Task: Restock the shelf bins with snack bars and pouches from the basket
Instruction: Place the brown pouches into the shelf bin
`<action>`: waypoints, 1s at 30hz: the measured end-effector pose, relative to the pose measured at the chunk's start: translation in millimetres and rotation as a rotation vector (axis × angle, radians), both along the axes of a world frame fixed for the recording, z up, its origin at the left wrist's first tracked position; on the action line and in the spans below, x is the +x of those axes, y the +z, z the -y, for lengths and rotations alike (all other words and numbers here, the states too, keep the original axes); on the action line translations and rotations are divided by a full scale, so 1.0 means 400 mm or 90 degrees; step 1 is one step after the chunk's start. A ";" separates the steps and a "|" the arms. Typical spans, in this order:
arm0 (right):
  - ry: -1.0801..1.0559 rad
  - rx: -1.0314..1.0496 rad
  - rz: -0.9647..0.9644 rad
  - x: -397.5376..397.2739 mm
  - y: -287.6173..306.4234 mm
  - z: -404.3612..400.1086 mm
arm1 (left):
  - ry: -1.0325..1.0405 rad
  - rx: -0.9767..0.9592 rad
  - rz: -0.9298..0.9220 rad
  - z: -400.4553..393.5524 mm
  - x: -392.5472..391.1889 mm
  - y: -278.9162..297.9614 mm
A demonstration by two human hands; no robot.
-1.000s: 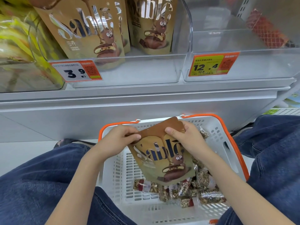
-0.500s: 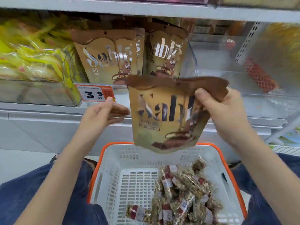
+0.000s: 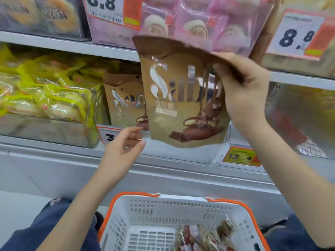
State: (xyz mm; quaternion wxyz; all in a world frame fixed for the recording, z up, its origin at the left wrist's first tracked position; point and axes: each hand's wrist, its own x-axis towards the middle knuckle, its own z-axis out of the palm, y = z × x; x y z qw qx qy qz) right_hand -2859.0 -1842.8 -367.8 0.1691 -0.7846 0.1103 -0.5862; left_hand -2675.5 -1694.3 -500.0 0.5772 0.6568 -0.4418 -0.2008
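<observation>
At the centre of the head view, the right hand (image 3: pixel 246 91) pinches the dark top edge of a brown-and-gold pouch (image 3: pixel 183 98), its grip closed on that seal with the thumb in front. The pouch hangs upright in front of the shelf bin (image 3: pixel 208 153), its lower edge just above the bin's front wall. Behind it, left of centre, one more matching pouch (image 3: pixel 123 102) stands in the bin, partly covered by the held one. The left hand (image 3: pixel 125 147) sits below and left of the held pouch, fingers loosely spread and holding nothing; its fingertips are just beside the pouch's lower left corner.

Left of the bin lie yellow wrapped packs (image 3: pixel 47 95), too blurred to count. Pink packs (image 3: pixel 181 20) fill the upper shelf. Four price tags show: two reading 8.8, one 12.4 (image 3: pixel 241 156), one half hidden by the left hand.

At the bottom edge sits the white basket (image 3: pixel 163 207) with orange rim, snack bars (image 3: pixel 204 240) heaped at its lower right.
</observation>
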 end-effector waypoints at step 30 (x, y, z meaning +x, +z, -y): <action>-0.208 0.268 -0.288 0.035 -0.133 0.084 | 0.205 0.145 0.591 0.125 0.026 0.002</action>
